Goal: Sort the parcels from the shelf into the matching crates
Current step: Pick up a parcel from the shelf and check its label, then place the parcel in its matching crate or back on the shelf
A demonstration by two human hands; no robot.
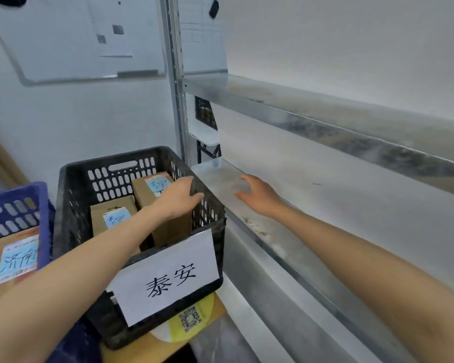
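A black crate point(71, 231) with a white paper sign point(168, 279) on its front stands left of the metal shelf point(338, 213). Two brown cardboard parcels with blue labels are inside it. One parcel point(113, 216) lies at the left. The taller parcel point(168, 231) stands against the crate's right wall. My left hand point(178, 197) reaches into the crate and grips the top of the taller parcel, hiding part of its label. My right hand point(260, 195) hovers over the shelf's left end, fingers spread, holding nothing.
A blue crate point(19, 205) at the far left holds another labelled parcel point(13, 260). An upper shelf board point(325, 119) runs above the lower one. A shelf upright point(177, 100) stands behind the black crate, a whiteboard point(76, 35) on the wall. A yellow QR-code item point(192, 320) lies under the black crate.
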